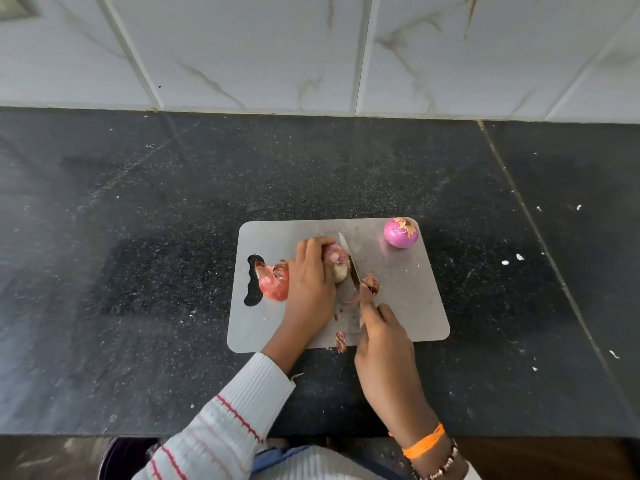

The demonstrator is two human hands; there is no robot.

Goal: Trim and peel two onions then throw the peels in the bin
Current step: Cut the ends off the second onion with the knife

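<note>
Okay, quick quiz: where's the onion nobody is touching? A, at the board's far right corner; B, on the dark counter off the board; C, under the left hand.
A: the untouched onion sits at the far right corner of the cutting board, away from both hands.

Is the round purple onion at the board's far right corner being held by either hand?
No, the round purple onion sits alone, untouched.
</note>
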